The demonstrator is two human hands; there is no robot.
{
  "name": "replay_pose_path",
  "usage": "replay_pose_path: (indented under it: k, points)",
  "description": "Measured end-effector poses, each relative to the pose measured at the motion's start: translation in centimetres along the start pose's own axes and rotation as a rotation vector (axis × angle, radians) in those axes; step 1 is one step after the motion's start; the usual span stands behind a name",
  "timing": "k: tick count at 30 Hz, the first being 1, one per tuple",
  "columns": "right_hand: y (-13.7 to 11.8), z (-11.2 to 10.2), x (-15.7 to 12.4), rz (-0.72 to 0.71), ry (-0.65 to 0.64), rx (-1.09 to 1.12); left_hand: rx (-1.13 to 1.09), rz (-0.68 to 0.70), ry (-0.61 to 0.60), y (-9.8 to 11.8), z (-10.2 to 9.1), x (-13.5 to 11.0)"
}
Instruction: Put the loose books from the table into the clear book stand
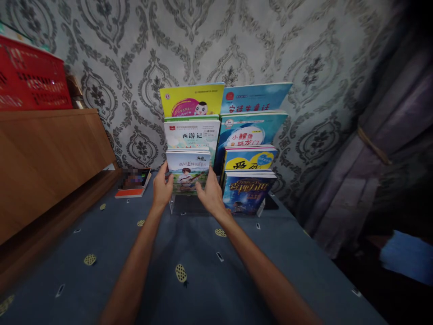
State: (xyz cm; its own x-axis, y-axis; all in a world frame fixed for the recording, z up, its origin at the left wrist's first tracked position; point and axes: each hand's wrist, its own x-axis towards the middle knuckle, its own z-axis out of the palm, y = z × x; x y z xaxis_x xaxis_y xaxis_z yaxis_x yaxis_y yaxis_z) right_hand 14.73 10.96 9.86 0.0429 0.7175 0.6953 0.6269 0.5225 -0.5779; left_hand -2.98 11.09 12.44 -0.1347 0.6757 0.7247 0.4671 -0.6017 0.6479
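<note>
Between my two hands is a small stack of books (188,174), its front cover showing a figure with a guitar on green ground. My left hand (162,186) grips the stack's left edge, and my right hand (210,192) grips its right edge. The stack is upright, at the front left of a clear tiered stand (172,205). Directly behind rises a pale book (192,135), then a yellow book (192,100). In the right column stand a dark blue book (248,192), a yellow one with a heart (250,159) and two blue ones (255,128).
A dark blue cloth with pineapple prints (189,253) covers the surface. One book (133,183) lies flat at left, near a wooden cabinet (50,158) bearing a red basket (34,76). Patterned wallpaper (128,54) is behind; a tied curtain (365,149) hangs at right.
</note>
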Motion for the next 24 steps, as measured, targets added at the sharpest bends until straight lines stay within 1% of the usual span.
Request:
replay_pose_path:
  k: [13, 20, 24]
  points:
    - [0.2, -0.3, 0.1, -0.016, 0.029, 0.049, -0.046, 0.015, -0.007, -1.1, 0.1, 0.1]
    - [0.1, 0.0, -0.1, -0.019, 0.042, 0.019, -0.048, 0.004, -0.002, -0.8, 0.1, 0.1]
    - [0.2, -0.2, -0.1, -0.047, 0.014, 0.0, 0.007, 0.013, 0.0, -0.5, 0.1, -0.2]
